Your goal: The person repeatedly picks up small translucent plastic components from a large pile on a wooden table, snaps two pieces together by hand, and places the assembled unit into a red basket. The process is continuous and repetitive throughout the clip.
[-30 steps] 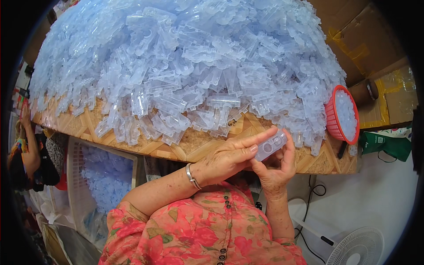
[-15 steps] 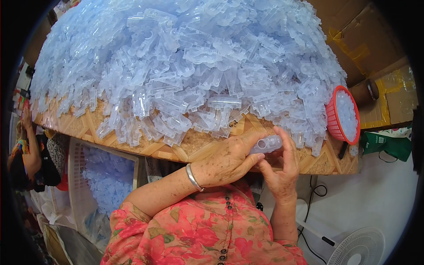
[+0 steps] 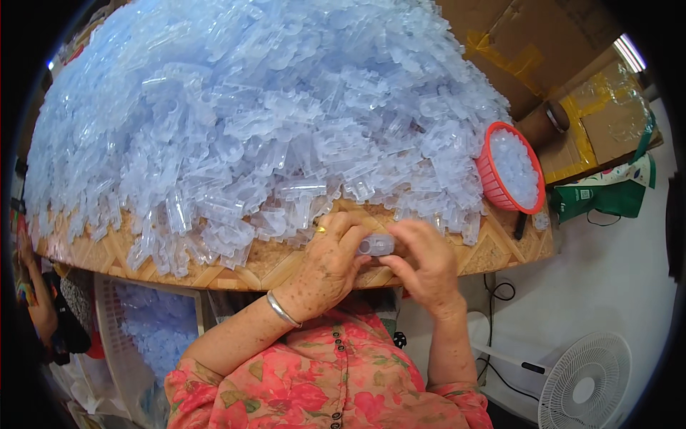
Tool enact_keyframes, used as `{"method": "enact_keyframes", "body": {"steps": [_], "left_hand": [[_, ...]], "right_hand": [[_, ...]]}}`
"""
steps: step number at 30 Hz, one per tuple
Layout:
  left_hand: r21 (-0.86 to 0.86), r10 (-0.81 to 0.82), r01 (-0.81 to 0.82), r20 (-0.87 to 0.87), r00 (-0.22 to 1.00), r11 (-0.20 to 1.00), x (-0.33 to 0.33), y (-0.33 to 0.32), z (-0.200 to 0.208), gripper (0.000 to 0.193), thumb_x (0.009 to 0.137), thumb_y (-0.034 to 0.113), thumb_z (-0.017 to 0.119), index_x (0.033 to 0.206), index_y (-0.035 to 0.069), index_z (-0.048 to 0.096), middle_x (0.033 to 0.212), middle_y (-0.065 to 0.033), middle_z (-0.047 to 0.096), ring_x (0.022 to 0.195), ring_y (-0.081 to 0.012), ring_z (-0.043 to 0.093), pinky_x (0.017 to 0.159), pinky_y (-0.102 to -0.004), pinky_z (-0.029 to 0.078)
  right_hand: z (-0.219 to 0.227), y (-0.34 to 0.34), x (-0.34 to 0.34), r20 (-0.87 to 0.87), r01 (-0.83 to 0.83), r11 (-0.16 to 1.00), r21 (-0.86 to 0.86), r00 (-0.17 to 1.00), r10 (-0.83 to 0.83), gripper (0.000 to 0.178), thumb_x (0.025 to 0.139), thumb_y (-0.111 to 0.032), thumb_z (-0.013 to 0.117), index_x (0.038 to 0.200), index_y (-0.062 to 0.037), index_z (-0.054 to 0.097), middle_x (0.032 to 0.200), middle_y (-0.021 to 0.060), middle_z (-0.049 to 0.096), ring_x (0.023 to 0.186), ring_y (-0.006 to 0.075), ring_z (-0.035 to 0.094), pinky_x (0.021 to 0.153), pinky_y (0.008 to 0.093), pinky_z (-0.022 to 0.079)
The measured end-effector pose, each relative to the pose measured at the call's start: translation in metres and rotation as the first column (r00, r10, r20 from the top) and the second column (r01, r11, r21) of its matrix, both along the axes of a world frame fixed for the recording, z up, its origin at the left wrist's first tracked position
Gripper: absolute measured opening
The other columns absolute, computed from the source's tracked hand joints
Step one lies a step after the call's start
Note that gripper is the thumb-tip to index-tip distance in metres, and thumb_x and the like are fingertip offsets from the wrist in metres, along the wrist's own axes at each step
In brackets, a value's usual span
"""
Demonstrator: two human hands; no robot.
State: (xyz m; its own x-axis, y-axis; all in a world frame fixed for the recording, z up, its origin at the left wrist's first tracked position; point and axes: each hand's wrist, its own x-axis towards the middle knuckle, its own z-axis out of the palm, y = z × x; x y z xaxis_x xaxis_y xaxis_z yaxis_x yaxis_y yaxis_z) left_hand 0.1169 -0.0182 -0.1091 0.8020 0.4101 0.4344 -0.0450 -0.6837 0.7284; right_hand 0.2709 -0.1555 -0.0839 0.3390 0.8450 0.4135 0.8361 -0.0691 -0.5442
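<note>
Your left hand (image 3: 325, 268) and right hand (image 3: 425, 264) both pinch one small clear plastic tube (image 3: 376, 246) btwn fingertips, fingers narrow, closed on it. Tube sits just over the near edge of the woven bamboo tray (image 3: 286, 261), below the big pile of clear plastic pieces (image 3: 250, 121). Red basket (image 3: 488, 179) w/ white caps to the right, well apart.
</note>
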Motion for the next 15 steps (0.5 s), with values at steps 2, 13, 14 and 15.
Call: {"method": "enact_keyframes", "body": {"steps": [2, 13, 14, 15], "left_hand": [[0.018, 0.004, -0.004, -0.023, 1.0, 1.0, -0.001, 0.002, 0.001, 0.045, 0.077, -0.002, 0.073, 0.119, 0.002, 0.058, 0.113, -0.0177, 0.056, 0.102, -0.04, 0.054, 0.087, -0.0459, 0.047], [-0.005, 0.004, -0.004, -0.027, 1.0, 1.0, -0.002, 0.001, 0.003, 0.045, 0.081, 0.0, 0.072, 0.123, 0.002, 0.056, 0.113, -0.0182, 0.057, 0.104, -0.0397, 0.054, 0.089, -0.0453, 0.047], [-0.008, -0.003, 0.002, -0.023, 1.0, 1.0, -0.002, 0.002, 0.003, 0.045, 0.081, 0.0, 0.072, 0.123, 0.002, 0.057, 0.113, -0.0182, 0.057, 0.104, -0.0397, 0.055, 0.089, -0.0453, 0.047], [-0.01, -0.005, 0.005, -0.023, 1.0, 1.0, -0.003, 0.002, 0.002, 0.045, 0.081, 0.0, 0.072, 0.123, 0.002, 0.057, 0.114, -0.0181, 0.057, 0.105, -0.0397, 0.055, 0.089, -0.0452, 0.047]], "right_hand": [[0.02, -0.003, 0.028, 0.062, 0.134, 0.987, 0.09, 0.988, -0.14, 0.036, 0.083, -0.009, 0.075, 0.117, -0.0024, 0.066, 0.112, 0.0152, 0.066, 0.094, 0.0337, 0.065, 0.079, 0.0415, 0.053], [0.053, -0.02, 0.21, 0.483, 0.791, 0.531, -0.304, 0.609, -0.63, 0.03, 0.089, -0.029, 0.068, 0.111, -0.0087, 0.075, 0.114, 0.014, 0.069, 0.105, 0.0346, 0.065, 0.091, 0.045, 0.05], [0.054, -0.019, 0.21, 0.473, 0.795, 0.527, -0.3, 0.604, -0.641, 0.029, 0.089, -0.029, 0.069, 0.107, -0.0087, 0.076, 0.111, 0.0136, 0.07, 0.103, 0.0343, 0.065, 0.09, 0.0451, 0.051], [0.057, -0.016, 0.204, 0.459, 0.795, 0.527, -0.299, 0.604, -0.651, 0.027, 0.088, -0.03, 0.07, 0.104, -0.0086, 0.076, 0.108, 0.0132, 0.071, 0.102, 0.034, 0.066, 0.09, 0.0451, 0.051]]}}
